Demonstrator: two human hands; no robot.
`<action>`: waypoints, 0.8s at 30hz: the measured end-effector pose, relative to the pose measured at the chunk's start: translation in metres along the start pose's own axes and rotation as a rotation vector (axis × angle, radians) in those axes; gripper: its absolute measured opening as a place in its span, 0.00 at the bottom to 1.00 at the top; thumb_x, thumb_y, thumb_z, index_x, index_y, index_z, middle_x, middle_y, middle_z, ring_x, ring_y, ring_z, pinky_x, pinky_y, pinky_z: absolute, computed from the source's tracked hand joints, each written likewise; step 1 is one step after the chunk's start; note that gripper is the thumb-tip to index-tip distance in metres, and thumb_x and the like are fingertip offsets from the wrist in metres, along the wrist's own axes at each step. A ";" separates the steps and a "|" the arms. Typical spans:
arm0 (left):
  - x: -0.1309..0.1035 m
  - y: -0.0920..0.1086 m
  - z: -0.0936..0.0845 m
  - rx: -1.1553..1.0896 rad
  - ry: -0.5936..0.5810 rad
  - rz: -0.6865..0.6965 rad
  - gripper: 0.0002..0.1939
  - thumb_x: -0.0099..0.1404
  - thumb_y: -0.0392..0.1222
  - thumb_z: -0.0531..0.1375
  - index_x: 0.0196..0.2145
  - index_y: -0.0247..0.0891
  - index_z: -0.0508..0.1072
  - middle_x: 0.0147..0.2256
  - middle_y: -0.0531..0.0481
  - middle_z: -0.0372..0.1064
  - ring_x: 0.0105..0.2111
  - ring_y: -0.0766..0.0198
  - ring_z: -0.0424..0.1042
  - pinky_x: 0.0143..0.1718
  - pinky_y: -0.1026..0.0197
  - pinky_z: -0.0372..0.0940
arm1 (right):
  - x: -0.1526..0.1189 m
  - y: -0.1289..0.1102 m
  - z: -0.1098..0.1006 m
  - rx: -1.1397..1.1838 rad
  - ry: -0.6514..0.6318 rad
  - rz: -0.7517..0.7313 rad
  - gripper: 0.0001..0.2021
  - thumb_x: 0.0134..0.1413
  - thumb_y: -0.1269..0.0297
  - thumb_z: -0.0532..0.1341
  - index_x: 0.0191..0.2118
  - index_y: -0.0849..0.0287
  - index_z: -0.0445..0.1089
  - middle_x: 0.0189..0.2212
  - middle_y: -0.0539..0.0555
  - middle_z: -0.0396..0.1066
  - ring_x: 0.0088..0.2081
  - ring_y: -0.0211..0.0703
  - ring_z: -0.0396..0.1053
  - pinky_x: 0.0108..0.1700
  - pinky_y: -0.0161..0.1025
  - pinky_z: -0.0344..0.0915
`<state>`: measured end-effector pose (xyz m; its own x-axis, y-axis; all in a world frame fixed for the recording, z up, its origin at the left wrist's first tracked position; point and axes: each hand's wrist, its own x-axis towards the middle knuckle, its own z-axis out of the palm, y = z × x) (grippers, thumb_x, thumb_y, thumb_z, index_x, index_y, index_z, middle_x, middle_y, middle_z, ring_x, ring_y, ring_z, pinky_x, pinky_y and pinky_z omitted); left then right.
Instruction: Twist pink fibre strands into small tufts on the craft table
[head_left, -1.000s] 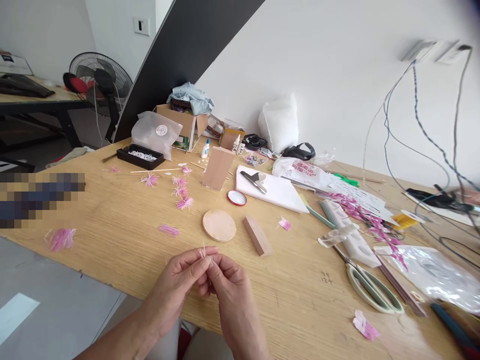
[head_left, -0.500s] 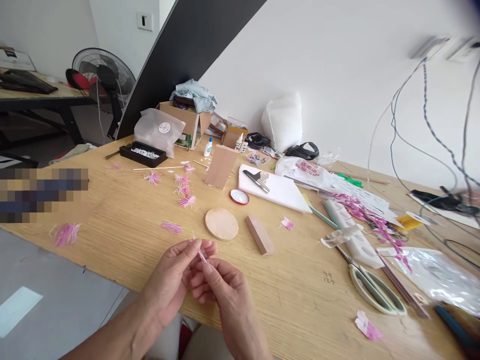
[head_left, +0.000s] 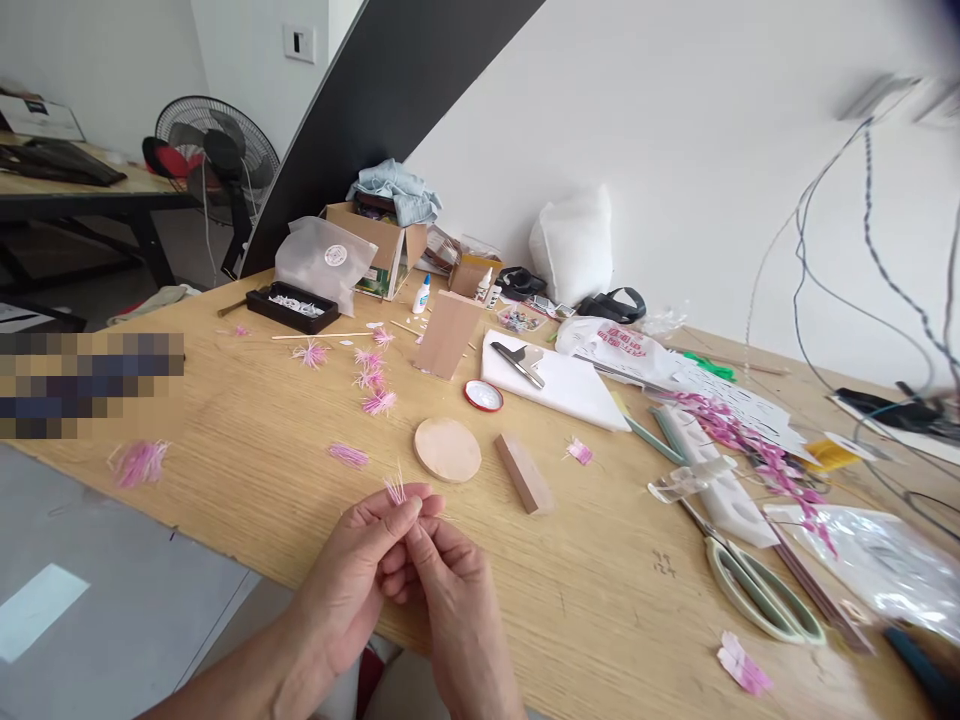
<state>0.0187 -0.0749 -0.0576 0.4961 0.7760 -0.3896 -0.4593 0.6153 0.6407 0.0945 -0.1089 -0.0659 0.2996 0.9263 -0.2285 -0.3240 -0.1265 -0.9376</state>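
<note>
Near the table's front edge, my left hand is closed, pinching a small bundle of pink-and-white thin strands between thumb and fingers. The loose strand tips fan out above that thumb. My right hand is closed too, its thumb and fingertips meeting the left ones at the bundle's lower end, which the fingers hide. Just beyond the hands lie a round wooden disc, a rectangular wooden block and another pink strand bundle. Several fluffy pink tufts are farther back.
Green-handled scissors and pink petal-like pieces lie at right. A red-rimmed lid, upright wooden board, white pad with a metal clip, and glue bottle stand farther back. Another pink tuft lies left.
My two thumbs have come closer together, and the strands between them are now covered. The strand tips stick out more and spread above the left thumb. The view has shifted slightly.
</note>
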 end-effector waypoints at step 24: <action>-0.034 0.012 0.001 0.037 -0.232 -0.321 0.08 0.62 0.36 0.57 0.35 0.29 0.75 0.33 0.40 0.75 0.36 0.60 0.73 0.43 0.58 0.65 | 0.011 -0.050 -0.055 -0.507 -0.447 -0.239 0.14 0.58 0.59 0.53 0.46 0.55 0.68 0.46 0.54 0.70 0.48 0.44 0.66 0.51 0.46 0.61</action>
<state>-0.0032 -0.0940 -0.0363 0.7655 0.4902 -0.4168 -0.2287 0.8128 0.5358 0.1631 -0.1116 -0.0359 -0.1211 0.9923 0.0254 0.1943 0.0488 -0.9797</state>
